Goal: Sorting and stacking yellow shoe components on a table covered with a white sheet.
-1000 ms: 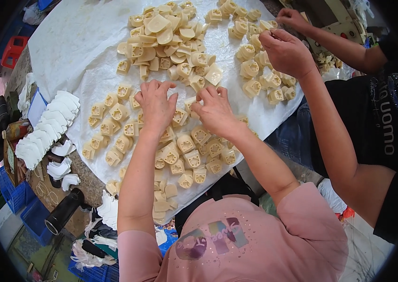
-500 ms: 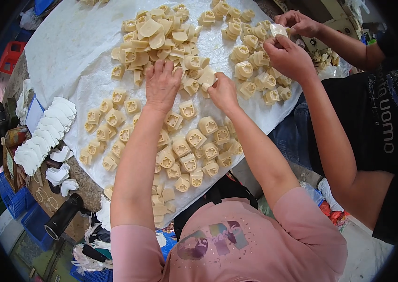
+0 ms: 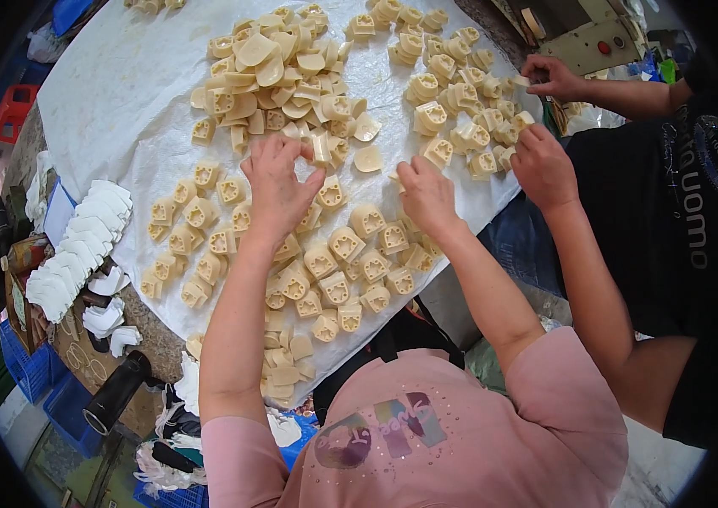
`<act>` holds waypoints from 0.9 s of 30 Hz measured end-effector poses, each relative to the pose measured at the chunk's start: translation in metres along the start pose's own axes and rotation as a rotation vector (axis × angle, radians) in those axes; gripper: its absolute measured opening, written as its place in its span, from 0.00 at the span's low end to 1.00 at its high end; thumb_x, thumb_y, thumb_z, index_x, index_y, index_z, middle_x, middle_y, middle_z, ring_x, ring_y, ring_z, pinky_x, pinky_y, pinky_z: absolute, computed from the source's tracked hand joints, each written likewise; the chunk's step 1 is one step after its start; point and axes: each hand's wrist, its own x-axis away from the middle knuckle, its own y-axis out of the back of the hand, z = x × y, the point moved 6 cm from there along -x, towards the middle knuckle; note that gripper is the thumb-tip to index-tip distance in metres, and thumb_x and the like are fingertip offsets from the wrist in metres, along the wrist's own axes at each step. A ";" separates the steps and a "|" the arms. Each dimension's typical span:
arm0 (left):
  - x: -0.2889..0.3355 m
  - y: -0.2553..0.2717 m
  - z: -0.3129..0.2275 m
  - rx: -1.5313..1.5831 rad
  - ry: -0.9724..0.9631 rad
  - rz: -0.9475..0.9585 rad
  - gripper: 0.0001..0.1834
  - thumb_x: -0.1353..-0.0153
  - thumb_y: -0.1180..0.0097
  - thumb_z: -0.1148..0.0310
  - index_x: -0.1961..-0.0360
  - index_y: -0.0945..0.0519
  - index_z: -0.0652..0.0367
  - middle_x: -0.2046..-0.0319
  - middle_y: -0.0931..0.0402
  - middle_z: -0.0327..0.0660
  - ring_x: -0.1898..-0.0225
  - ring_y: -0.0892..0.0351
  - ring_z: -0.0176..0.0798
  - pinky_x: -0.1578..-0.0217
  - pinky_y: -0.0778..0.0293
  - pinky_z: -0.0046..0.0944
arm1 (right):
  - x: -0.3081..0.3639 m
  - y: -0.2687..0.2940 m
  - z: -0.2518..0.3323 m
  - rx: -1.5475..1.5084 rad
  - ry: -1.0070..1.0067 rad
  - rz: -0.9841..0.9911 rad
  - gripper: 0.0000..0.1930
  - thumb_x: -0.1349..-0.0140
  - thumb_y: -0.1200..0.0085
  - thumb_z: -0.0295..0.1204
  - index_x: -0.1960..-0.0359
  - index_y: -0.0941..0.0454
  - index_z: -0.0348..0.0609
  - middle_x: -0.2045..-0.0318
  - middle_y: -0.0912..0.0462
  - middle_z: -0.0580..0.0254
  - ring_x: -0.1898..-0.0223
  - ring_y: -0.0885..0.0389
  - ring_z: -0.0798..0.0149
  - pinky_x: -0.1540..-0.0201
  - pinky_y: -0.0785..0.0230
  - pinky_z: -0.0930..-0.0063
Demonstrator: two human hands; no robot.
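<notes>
Over the near edge of the big heap of cream moulded plastic pieces (image 3: 270,63), my left hand (image 3: 276,188) curves its thumb and forefinger toward one cream plastic piece (image 3: 321,147) at their tips. To the right, my right hand (image 3: 428,199) is closed in a pinch, with a thin cream edge (image 3: 394,178) showing beside the fingertips; the rest of that piece is hidden. A loose cream cap (image 3: 367,158) lies on the white sheet between my hands. Below them, several pieces stand in loose rows (image 3: 346,243) with their hollow, ribbed sides showing.
A co-worker in black at the right has one hand (image 3: 545,165) beside another cluster of pieces (image 3: 460,93). The white sheet (image 3: 147,51) covers the table. At the left are stacked white curved parts (image 3: 79,245), a black cylinder (image 3: 117,391) and blue baskets (image 3: 28,360).
My left hand has drawn back from the heap toward me, its thumb now spread. My right hand has moved right and nearer, leaving a cap on the sheet. The co-worker's hands have separated.
</notes>
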 end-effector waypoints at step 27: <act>0.038 0.028 0.004 -0.136 0.134 -0.017 0.14 0.56 0.35 0.68 0.66 0.22 0.53 0.64 0.28 0.36 0.55 0.33 0.42 0.49 0.46 0.42 | -0.014 0.002 0.007 -0.451 -0.095 -0.093 0.04 0.49 0.51 0.22 0.71 0.26 0.43 0.66 0.28 0.57 0.61 0.28 0.53 0.60 0.34 0.60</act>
